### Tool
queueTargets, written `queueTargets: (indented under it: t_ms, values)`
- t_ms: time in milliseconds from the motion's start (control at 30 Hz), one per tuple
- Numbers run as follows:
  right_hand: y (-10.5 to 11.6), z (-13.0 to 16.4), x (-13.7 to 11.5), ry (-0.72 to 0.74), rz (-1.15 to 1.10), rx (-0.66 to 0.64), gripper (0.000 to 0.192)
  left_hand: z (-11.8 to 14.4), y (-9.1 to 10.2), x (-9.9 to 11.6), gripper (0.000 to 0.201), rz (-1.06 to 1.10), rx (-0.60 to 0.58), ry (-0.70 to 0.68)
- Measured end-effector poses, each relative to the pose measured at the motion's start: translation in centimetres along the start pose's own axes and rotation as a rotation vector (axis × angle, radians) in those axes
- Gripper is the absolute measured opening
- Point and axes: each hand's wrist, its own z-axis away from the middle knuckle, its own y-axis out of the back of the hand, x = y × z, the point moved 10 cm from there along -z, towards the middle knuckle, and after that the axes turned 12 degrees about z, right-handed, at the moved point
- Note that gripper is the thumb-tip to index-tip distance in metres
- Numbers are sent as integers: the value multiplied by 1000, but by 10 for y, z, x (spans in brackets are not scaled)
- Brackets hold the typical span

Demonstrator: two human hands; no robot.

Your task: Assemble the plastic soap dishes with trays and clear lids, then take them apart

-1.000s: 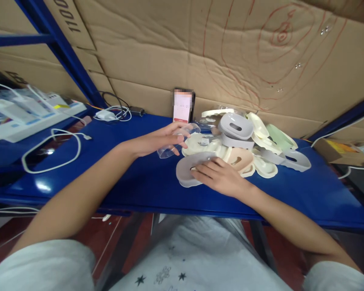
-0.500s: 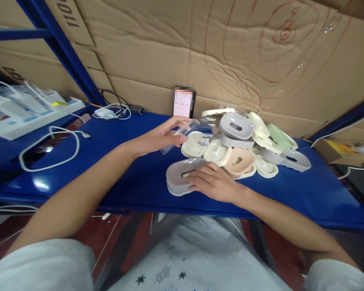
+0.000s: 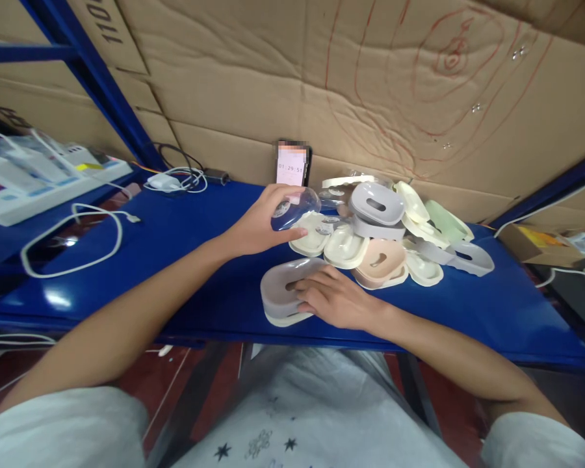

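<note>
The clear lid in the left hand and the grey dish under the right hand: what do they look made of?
Clear lid: looks like thin transparent plastic; the blue table shows through, with glossy highlights. Grey dish: probably moulded plastic, matte, with smooth rounded edges and a cream base.

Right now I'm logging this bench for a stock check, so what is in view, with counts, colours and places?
clear lid: one, transparent, in the left hand
grey dish: one, grey on a cream base, near bench edge, under the right hand
dish pile: count unclear, cream, grey, pink, green, mid bench
phone: one, lit screen, propped on the cardboard
cable: one, white, looped at left
charger: one, white, with cords, back left
bench: one, blue
cardboard: brown, behind the bench
left hand: gripping the lid
right hand: flat on the grey dish
</note>
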Motion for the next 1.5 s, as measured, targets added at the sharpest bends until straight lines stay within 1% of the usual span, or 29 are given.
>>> queueTargets:
  t_ms: [33, 100, 167, 200, 233, 267, 300, 333, 367, 433, 467, 500, 567, 633, 700, 767, 833, 933, 1000, 1067, 1100, 1133, 1200, 1233, 1300, 1333, 1400, 1467, 1500]
  values:
    - [-1, -1, -1, 0, -2, 1, 27, 0, -1, 2, 77, -12, -5, -9]
    - [6, -2, -5, 14, 23, 36, 28, 1, -3, 4, 75, -37, -13, -25]
    - [24, 0, -8, 47, 53, 106, 27, 1, -3, 4, 76, -64, -9, -26]
    - [35, 3, -6, 57, 62, 147, 26, 0, -3, 2, 77, -77, -6, -19]
    - [46, 7, 1, 40, 72, 180, 26, -3, -5, 0, 78, -90, -13, -12]
    - [58, 12, 16, -18, 84, 203, 28, -6, -8, -3, 80, -102, -34, -8]
    - [69, 19, 40, -124, 106, 224, 30, -12, -14, -6, 82, -114, -69, -8]
    - [79, 29, 72, -274, 142, 240, 33, -18, -21, -9, 83, -123, -116, -15]
    - [89, 43, 109, -460, 183, 250, 37, -25, -31, -12, 84, -128, -171, -30]
    - [106, 78, 183, -800, 301, 291, 42, -40, -50, -16, 84, -125, -269, -68]
    - [109, 89, 212, -855, 324, 283, 44, -47, -60, -19, 84, -124, -306, -78]
    - [107, 96, 238, -877, 329, 258, 46, -52, -68, -23, 84, -126, -338, -80]
    - [96, 108, 279, -904, 321, 202, 46, -58, -81, -31, 82, -149, -371, -68]
    - [77, 114, 303, -908, 285, 116, 45, -58, -88, -37, 79, -168, -375, -64]
    - [58, 115, 310, -894, 250, 36, 44, -56, -89, -38, 77, -170, -353, -84]
    - [46, 115, 309, -881, 228, -1, 46, -54, -86, -38, 76, -172, -315, -95]
    - [42, 116, 306, -886, 216, -5, 49, -55, -78, -34, 74, -186, -265, -98]
    - [44, 122, 303, -910, 187, -22, 51, -46, -62, -14, 69, -260, -190, -120]
    - [49, 127, 297, -918, 183, -41, 52, -27, -55, 7, 62, -357, -181, -123]
    - [59, 132, 284, -906, 212, -35, 54, 7, -58, 28, 53, -476, -259, -78]
    - [65, 133, 273, -887, 232, -25, 54, 27, -59, 37, 51, -534, -292, -40]
    - [70, 133, 261, -858, 249, -12, 53, 47, -63, 44, 54, -580, -336, 1]
    - [77, 126, 227, -754, 260, 16, 49, 86, -71, 53, 57, -605, -427, 74]
    - [78, 121, 208, -682, 247, 22, 46, 102, -73, 56, 57, -595, -450, 92]
    - [75, 106, 165, -513, 187, 17, 40, 123, -71, 51, 57, -562, -472, 152]
    - [71, 98, 143, -426, 147, 2, 36, 129, -66, 46, 56, -539, -473, 184]
    - [60, 84, 105, -280, 76, -48, 31, 138, -50, 35, 55, -491, -452, 238]
    - [52, 74, 80, -204, 43, -94, 32, 145, -32, 29, 56, -448, -404, 258]
    - [49, 72, 74, -195, 35, -113, 35, 149, -25, 29, 58, -429, -378, 259]
